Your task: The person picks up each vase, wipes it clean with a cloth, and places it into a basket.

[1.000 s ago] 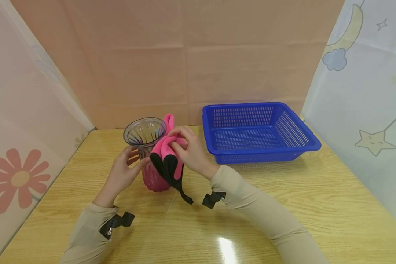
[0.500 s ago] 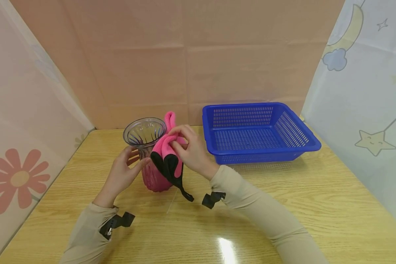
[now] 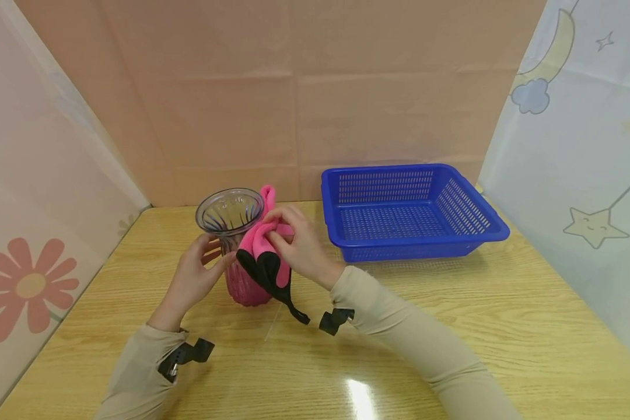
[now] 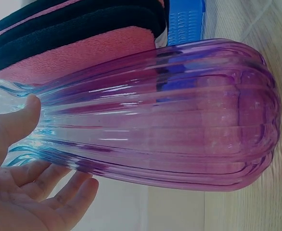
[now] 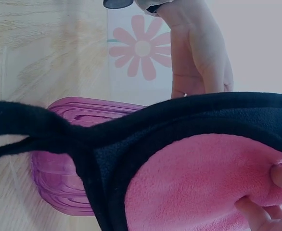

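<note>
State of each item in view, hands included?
Vase: roughly upright, mouth uncovered
Cloth: folded and bunched beside the vase
Cloth's black loop: dangling
Basket: right side up, open-topped
Left hand: curled round the vase's neck
Right hand: pinching the cloth

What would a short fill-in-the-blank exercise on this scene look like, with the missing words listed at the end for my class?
1. The glass vase is held by the person's ____ hand.
2. The right hand pinches a cloth whose two colours are black and ____.
3. The perforated basket is ____ in colour.
4. In the head view, the basket stands to the ____ of the vase.

Missing words: left; pink; blue; right.
</note>
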Motion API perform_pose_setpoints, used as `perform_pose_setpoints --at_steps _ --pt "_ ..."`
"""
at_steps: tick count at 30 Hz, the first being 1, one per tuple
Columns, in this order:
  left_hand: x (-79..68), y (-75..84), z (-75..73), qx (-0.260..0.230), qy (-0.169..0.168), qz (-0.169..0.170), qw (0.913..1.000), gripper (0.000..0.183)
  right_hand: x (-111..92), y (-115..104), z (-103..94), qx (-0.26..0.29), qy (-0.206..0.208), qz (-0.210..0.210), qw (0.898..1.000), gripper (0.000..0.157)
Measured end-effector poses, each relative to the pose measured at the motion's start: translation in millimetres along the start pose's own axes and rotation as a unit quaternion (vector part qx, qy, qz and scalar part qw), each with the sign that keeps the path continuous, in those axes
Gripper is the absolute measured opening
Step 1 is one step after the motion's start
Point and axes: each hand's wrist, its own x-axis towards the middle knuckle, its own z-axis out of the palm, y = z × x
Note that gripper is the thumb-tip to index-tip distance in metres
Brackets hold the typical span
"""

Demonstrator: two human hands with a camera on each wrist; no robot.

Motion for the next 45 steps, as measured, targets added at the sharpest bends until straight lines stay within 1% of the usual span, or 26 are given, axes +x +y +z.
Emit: perform_pose_setpoints --at_steps 7,15,25,29,35,45 --pt "-1.6 1.8 -0.2 -0.002 0.000 0.002 1.0000 0.050 -3 1 3.8 0.002 -0.014 0.023 1.000 0.014" --pt "-0.7 -0.5 0.3 -0.001 0.003 0.005 1.0000 0.050 -5 4 7.1 -0.003 -0.026 0.022 0.999 0.012" --pt "-0.6 -0.2 1.1 -0.001 0.000 -0.006 1.0000 0.053 -8 4 6.2 -0.024 -0.051 0.040 0.998 0.011" --pt "-1.4 1.7 0.6 0.002 -0.003 -0.004 1.0000 0.055 -9 6 5.7 -0.046 -0.053 0.031 0.997 0.011" --pt "-1.5 3.5 0.7 0.005 -0.006 -0.010 0.9999 0.058 -12 11 5.9 -0.082 -0.054 0.017 0.995 0.012" --pt "-1.4 4.6 0.3 0.001 -0.009 -0.017 0.9998 0.060 -17 19 7.3 -0.089 -0.058 0.012 0.994 0.012"
